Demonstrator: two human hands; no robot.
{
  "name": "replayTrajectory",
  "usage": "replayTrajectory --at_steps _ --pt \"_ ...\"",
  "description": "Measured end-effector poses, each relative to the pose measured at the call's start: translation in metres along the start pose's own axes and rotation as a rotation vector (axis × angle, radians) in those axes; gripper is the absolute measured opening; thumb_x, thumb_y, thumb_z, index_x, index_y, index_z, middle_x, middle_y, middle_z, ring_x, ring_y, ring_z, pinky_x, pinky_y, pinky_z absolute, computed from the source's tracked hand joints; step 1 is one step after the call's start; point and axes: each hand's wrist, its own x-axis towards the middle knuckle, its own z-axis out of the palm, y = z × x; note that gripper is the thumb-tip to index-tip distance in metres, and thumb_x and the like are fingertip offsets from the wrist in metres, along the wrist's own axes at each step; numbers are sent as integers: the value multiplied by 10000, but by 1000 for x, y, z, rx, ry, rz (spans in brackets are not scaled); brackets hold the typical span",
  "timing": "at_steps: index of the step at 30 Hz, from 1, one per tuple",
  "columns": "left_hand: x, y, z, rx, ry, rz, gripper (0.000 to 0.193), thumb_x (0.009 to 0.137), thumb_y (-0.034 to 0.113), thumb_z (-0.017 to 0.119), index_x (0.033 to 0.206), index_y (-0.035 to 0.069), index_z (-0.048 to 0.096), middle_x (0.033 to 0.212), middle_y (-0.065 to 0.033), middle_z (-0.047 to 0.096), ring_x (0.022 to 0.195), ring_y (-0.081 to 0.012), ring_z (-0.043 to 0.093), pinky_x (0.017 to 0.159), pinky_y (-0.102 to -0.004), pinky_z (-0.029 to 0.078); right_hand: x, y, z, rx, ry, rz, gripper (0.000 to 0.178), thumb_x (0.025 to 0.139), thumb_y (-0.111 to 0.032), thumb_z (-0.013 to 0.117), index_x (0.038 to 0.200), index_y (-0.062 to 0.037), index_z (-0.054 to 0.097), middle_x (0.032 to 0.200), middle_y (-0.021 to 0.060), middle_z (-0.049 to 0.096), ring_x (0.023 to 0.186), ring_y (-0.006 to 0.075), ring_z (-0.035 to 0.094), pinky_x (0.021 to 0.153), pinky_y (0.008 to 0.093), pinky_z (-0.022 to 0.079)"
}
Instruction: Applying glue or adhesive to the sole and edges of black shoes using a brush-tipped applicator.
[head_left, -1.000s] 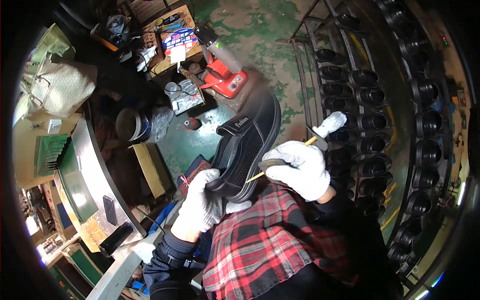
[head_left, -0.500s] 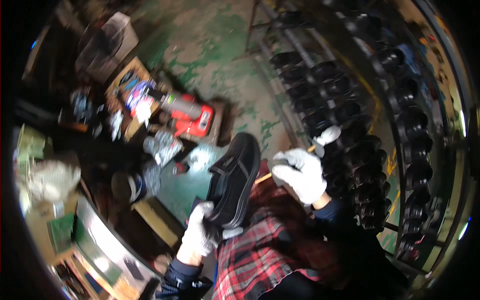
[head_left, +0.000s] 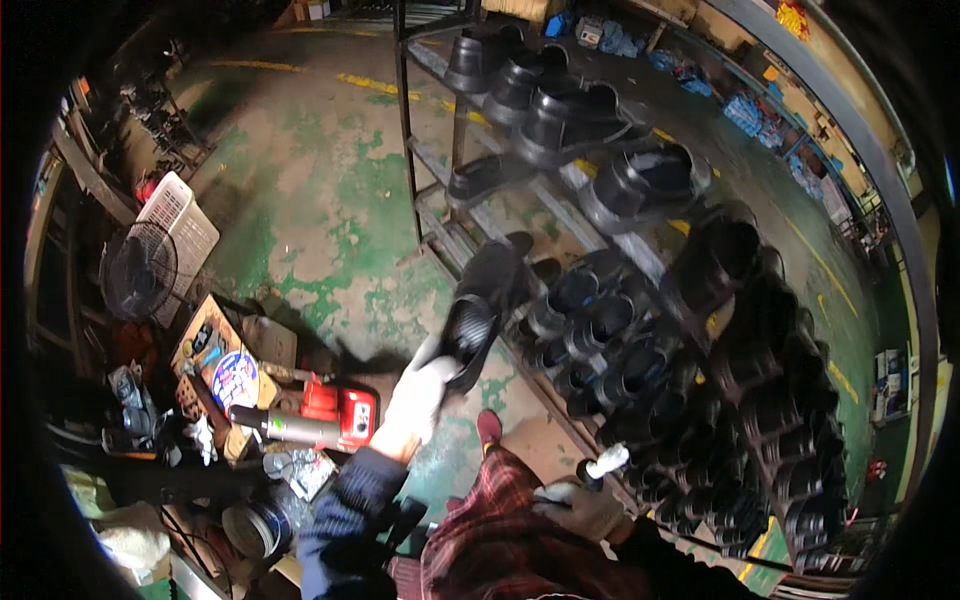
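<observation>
A black shoe (head_left: 478, 300) is held out in front of me, toe pointing away, its lining showing at the opening. My left hand (head_left: 422, 392), in a white glove, grips it at the heel end. The shoe is close to the near side of a metal rack (head_left: 432, 165), and its toe overlaps the rack in the picture. Low by my lap, my gloved right hand (head_left: 585, 508) is closed round a stick-like tool with a white, wad-like head (head_left: 607, 461). The glove hides most of this tool's handle.
Rows of black shoes (head_left: 572, 115) fill the sloping rack at my right. A red machine with a grey cylinder (head_left: 340, 412) stands at the left. Behind it are a black fan (head_left: 140, 268) and a white plastic crate (head_left: 182, 225). Green floor paint (head_left: 300, 170) is worn in patches.
The view has swung toward the rack. My left hand has carried the shoe forward to the rack's side, while my right hand has dropped toward my lap with the white-headed tool.
</observation>
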Motion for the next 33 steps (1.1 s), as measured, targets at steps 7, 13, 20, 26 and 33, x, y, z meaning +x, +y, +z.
replayTrajectory --at_steps 7,13,20,26,33 --pt "246 0 76 264 -48 -148 674 897 327 668 1509 130 468 1377 -131 616 1226 -281 591 883 -501 547 39 18 -52 31 -35 111 337 881 -366 754 999 -51 777 869 132 752 782 261 731 788 348 560" --pt "336 14 48 257 494 34 1243 764 614 785 1606 -1 109 1602 -321 269 1475 -396 340 1185 -436 325 62 6 -91 98 -81 341 329 881 -359 751 990 -50 777 868 134 751 779 258 732 770 346 561" --pt "416 89 17 8 539 204 1158 752 325 798 1598 -32 92 1546 -277 381 1395 -357 423 1143 -430 350 57 16 -103 105 -79 454 319 882 -350 747 981 -48 777 867 137 751 775 254 733 749 343 561" --pt "377 25 -8 -494 291 164 559 766 171 608 1279 6 460 1158 -176 634 1035 -295 629 791 -449 535 50 19 -99 50 -33 373 310 882 -342 744 972 -47 776 866 139 751 771 251 735 731 340 562" --pt "92 -67 -82 -636 324 269 636 739 93 562 1371 65 500 1281 -130 613 1149 -306 623 951 -453 566 40 13 -73 176 -88 402 228 902 -232 696 973 -24 757 854 86 729 758 198 694 735 356 551"
